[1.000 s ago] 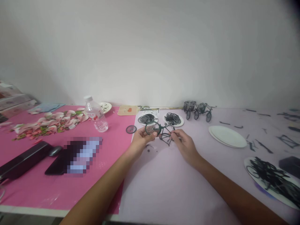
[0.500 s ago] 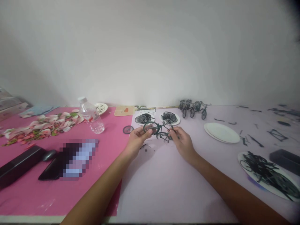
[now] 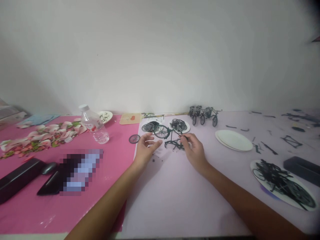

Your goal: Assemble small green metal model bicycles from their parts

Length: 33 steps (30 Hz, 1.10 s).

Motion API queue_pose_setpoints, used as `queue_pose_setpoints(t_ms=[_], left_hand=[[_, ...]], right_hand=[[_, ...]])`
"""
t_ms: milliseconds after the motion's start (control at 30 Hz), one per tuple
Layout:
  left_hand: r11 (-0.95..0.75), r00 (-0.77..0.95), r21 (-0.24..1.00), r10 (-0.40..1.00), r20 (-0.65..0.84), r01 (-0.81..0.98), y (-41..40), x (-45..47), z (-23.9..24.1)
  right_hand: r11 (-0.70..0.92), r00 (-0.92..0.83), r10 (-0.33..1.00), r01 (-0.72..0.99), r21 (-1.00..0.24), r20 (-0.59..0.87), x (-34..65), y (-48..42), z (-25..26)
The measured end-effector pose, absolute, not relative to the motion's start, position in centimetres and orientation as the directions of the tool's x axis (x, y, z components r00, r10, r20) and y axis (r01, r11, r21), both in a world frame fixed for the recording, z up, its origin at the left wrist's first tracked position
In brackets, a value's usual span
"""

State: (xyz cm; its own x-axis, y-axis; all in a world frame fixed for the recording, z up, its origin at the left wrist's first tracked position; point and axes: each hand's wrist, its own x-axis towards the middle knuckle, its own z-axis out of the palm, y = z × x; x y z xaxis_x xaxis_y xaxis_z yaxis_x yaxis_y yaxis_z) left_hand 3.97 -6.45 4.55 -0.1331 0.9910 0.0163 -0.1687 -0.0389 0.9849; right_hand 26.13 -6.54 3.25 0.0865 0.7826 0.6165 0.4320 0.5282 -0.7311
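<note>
My right hand pinches a small dark green model bicycle by the end farther from its fitted wheel. That spoked wheel points toward my left hand, whose thumb and fingers are apart just beside it, holding nothing. My right fingertips hide the gripped end of the bicycle. A loose spoked wheel lies left of my left hand on the pink cover. Behind the bicycle are a plate of black wheels and a plate of dark parts. Tiny dark bits lie below my left fingers.
Several model bicycles stand by the wall. To the right are white plates, loose dark pieces, a plate of bicycle parts and a dark case. Leftward are a bottle, artificial petals and a phone.
My left hand has let go of the bicycle's wheel and opened, moving slightly away. The bicycle stays in my right hand. The whole view has shifted a little.
</note>
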Motion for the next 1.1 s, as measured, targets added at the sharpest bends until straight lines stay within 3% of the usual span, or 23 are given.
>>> queue_pose_setpoints(t_ms=[233,367,533,767,933,1100], left_hand=[[-0.007,0.079,0.999,0.997,0.010,-0.040,-7.3,4.7,4.3],[-0.032,0.222,0.998,0.975,0.020,0.047,-8.1,5.4,3.9],[-0.115,0.235,0.993,0.967,0.103,0.039,-9.4,6.5,3.5],[-0.155,0.188,0.988,0.970,0.155,-0.017,-10.2,7.2,4.0],[-0.224,0.222,0.974,0.949,0.223,-0.018,-10.3,7.3,4.4],[-0.189,0.192,0.982,0.963,0.187,-0.009,-10.0,7.0,4.2]], right_hand=[[0.539,0.105,0.784,0.374,-0.755,0.612,26.0,-6.7,3.0],[0.580,0.087,0.740,0.417,-0.699,0.666,25.8,-7.1,3.4],[0.632,0.005,0.657,0.541,-0.555,0.753,25.5,-7.7,4.3],[0.708,-0.106,0.549,0.586,-0.394,0.829,25.1,-7.9,4.3],[0.763,-0.166,0.524,0.527,-0.373,0.836,24.7,-7.9,4.0],[0.776,-0.260,0.577,0.468,-0.422,0.774,24.6,-7.7,3.8]])
